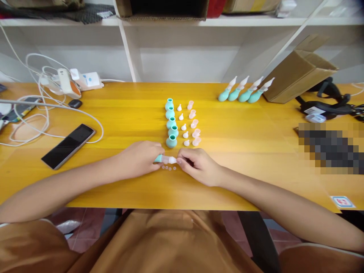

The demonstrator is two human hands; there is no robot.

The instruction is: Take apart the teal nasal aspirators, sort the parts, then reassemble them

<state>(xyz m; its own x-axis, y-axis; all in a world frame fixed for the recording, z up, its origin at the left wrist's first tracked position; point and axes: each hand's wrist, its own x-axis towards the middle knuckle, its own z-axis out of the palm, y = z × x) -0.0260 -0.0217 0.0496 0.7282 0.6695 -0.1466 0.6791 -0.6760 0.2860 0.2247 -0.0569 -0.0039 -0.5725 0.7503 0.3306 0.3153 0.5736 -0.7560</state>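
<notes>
My left hand is wrapped round the teal bulb of a bulb nasal aspirator, held level just above the table's front part. My right hand pinches the white tip at the other end. Small clear discs lie just below the aspirator. Beyond my hands stand a column of open teal bulbs, a column of small white tips and a column of clear pinkish connectors. Several assembled aspirators lean in a row at the back right.
A phone and tangled white cables lie on the left, near a power adapter. On the right are an open cardboard box, black straps and a pixelated dark patch. White shelving stands behind the table.
</notes>
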